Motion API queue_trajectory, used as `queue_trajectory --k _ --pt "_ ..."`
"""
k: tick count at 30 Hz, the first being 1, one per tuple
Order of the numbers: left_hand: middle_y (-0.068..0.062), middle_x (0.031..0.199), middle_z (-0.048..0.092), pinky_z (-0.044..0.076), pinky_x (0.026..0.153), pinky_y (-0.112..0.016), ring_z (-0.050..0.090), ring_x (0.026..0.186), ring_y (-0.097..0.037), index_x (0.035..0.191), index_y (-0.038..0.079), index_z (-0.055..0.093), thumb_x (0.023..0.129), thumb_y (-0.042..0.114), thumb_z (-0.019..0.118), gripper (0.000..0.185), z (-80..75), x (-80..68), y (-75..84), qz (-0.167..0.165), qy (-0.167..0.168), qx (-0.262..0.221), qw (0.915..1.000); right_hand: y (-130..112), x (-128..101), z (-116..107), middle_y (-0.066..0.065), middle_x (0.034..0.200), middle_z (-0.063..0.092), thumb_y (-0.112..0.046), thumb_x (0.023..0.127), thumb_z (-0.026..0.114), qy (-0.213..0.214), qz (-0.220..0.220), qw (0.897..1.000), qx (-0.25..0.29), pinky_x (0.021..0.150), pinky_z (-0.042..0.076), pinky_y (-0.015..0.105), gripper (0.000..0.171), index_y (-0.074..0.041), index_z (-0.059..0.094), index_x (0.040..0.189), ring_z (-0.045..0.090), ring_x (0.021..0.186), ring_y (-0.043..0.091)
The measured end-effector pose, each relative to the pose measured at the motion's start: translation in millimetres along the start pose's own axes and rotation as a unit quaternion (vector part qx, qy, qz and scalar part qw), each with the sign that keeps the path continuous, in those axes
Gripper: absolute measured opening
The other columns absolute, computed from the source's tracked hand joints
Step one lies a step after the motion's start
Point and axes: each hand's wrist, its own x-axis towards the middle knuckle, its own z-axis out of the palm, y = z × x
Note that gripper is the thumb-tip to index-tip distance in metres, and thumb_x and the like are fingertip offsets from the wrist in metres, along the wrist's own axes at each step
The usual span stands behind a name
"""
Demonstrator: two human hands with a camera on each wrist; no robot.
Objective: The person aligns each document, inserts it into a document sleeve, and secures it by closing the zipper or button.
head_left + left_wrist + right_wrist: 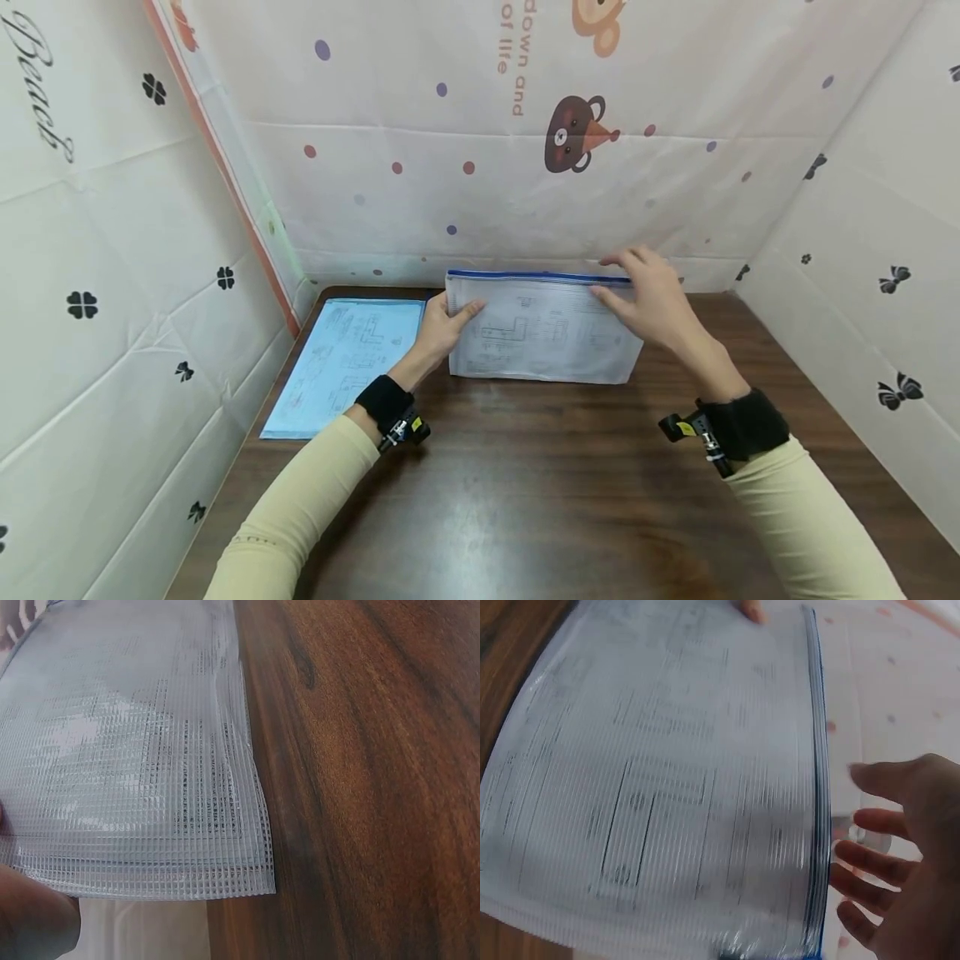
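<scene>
A clear mesh zip pouch (543, 346) with a blue zip along its top edge stands tilted up over the table, a printed sheet with diagrams inside it. My left hand (437, 332) pinches its left edge, thumb on the front face. At the upper right corner, my right hand (652, 302) is held with fingers spread and apart from each other. Seen from the right wrist, its fingers (877, 859) lie beside the zip edge (819, 787) and grip nothing; whether any fingertip touches the pouch is hard to tell.
A light blue sheet-like folder (345, 367) with printed diagrams lies flat on the left of the brown wooden table (487, 483). Patterned white cloth walls (480, 200) close off the back and both sides.
</scene>
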Motion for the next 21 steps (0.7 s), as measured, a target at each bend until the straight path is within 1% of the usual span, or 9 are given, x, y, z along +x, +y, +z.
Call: queue_trajectory --k 5,7,8,10,12,13,16,19,21 --pt "-0.009 0.112 0.078 0.061 0.089 -0.043 0.077 0.099 -0.025 0.128 0.014 0.070 0.105 0.034 0.068 0.031 0.1 -3.7 1.5 0.009 -0.001 0.005 0.9999 -17.1 3.6 7.6 0.024 0.153 0.050 -0.018 0.103 0.073 -0.069 -0.042 0.995 -0.062 0.111 0.034 0.074 0.060 -0.006 0.050 0.156 0.050 0.138 0.047" --pt "-0.008 0.111 0.078 0.060 0.088 -0.040 0.076 0.098 -0.024 0.126 0.014 0.071 0.105 0.035 0.069 0.030 0.2 -5.2 1.7 0.013 0.001 0.009 0.9999 -22.3 4.6 10.1 0.024 0.153 0.052 -0.014 0.104 0.070 -0.077 -0.057 0.992 -0.082 0.107 0.041 0.071 0.060 -0.007 0.047 0.159 0.056 0.132 0.047" --pt "-0.007 0.109 0.078 0.059 0.087 -0.038 0.076 0.097 -0.023 0.124 0.014 0.071 0.105 0.035 0.069 0.029 0.2 -6.0 1.6 0.016 0.003 0.012 0.9998 -24.3 5.0 11.4 0.024 0.148 0.057 -0.012 0.104 0.069 -0.079 -0.064 0.991 -0.090 0.101 0.047 0.066 0.059 -0.007 0.047 0.159 0.063 0.121 0.045" --pt "-0.006 0.104 0.077 0.055 0.081 -0.034 0.073 0.092 -0.021 0.120 0.013 0.072 0.104 0.034 0.071 0.027 0.4 -7.2 2.2 0.023 0.001 0.015 0.9996 -28.8 5.2 11.5 0.022 0.135 0.066 -0.009 0.104 0.068 -0.081 -0.070 0.988 -0.107 0.080 0.055 0.054 0.056 -0.007 0.051 0.157 0.069 0.094 0.038" --pt "-0.003 0.098 0.076 0.052 0.076 -0.031 0.070 0.086 -0.019 0.115 0.013 0.074 0.103 0.033 0.072 0.023 0.7 -8.0 3.4 0.033 -0.003 0.017 0.9993 -34.1 4.7 8.3 0.019 0.110 0.074 -0.008 0.103 0.068 -0.087 -0.069 0.986 -0.124 0.060 0.048 0.044 0.052 -0.009 0.056 0.154 0.062 0.067 0.030" --pt "-0.002 0.089 0.072 0.048 0.072 -0.030 0.066 0.079 -0.018 0.109 0.012 0.074 0.103 0.032 0.073 0.021 0.5 -8.5 4.5 0.039 -0.004 0.019 0.9991 -36.7 4.2 5.8 0.017 0.101 0.075 -0.007 0.102 0.069 -0.089 -0.068 0.985 -0.132 0.054 0.044 0.040 0.049 -0.009 0.059 0.151 0.057 0.061 0.026" --pt "0.000 0.068 0.053 0.039 0.064 -0.031 0.048 0.063 -0.019 0.093 0.009 0.068 0.103 0.029 0.074 0.023 -0.8 -9.3 8.0 0.056 -0.007 0.013 0.9983 -45.1 3.5 -2.6 0.012 0.085 0.072 -0.006 0.102 0.070 -0.106 -0.059 0.981 -0.153 0.050 0.043 0.038 0.031 -0.009 0.070 0.133 0.053 0.057 0.023" --pt "-0.002 0.062 0.036 0.034 0.060 -0.031 0.036 0.057 -0.020 0.088 0.007 0.064 0.102 0.027 0.075 0.027 -3.5 -10.1 11.3 0.074 -0.005 0.007 0.9972 -53.0 2.3 -9.0 0.009 0.081 0.070 -0.001 0.102 0.065 -0.124 -0.069 0.975 -0.171 0.049 0.044 0.037 0.017 -0.007 0.072 0.116 0.054 0.058 0.022" --pt "-0.004 0.063 0.038 0.033 0.060 -0.031 0.036 0.057 -0.020 0.091 0.006 0.066 0.102 0.024 0.076 0.023 -5.5 -10.3 12.6 0.090 -0.003 0.006 0.9960 -57.1 0.6 -11.2 0.007 0.076 0.066 0.002 0.103 0.061 -0.126 -0.079 0.972 -0.182 0.048 0.040 0.036 0.019 -0.008 0.072 0.114 0.051 0.055 0.022"
